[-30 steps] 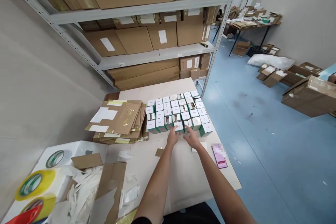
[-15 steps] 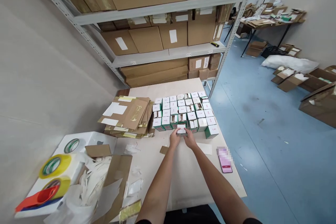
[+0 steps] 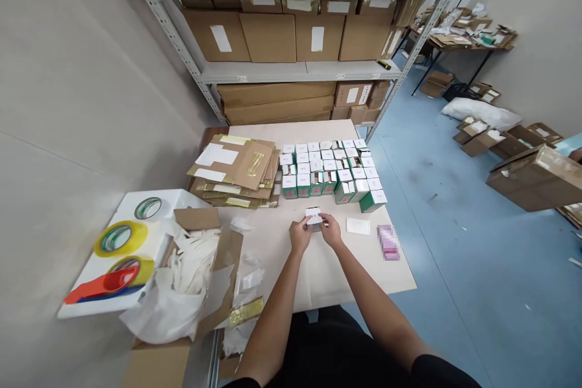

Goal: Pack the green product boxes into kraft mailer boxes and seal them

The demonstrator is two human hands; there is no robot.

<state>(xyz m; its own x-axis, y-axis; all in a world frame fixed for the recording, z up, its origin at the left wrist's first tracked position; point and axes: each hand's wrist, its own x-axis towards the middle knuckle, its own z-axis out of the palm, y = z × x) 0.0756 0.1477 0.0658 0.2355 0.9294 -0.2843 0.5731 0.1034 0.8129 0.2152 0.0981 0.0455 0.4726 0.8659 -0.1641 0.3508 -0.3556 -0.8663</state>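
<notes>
Nearest, at 8 o'clock from the hands, an open corrugated carton (image 3: 200,315) holds crumpled white paper scraps. On the matte beige tabletop (image 3: 318,282) both hands meet. The left hand (image 3: 300,235) and right hand (image 3: 331,231) pinch a small cardboard box (image 3: 313,217) between their fingertips, just above the table. Its white labelled face is turned up. Its long axis seems to run 9 to 3 o'clock, though it is too small to be sure. At 3 o'clock lie a flat white card (image 3: 357,226) and a pink phone (image 3: 388,241). At 12 o'clock stands a tight block of green-and-white boxes (image 3: 330,171). A stack of flattened cardboard (image 3: 236,173) lies at 10 o'clock, and beyond it a metal rack (image 3: 295,70) holds brown cartons.
</notes>
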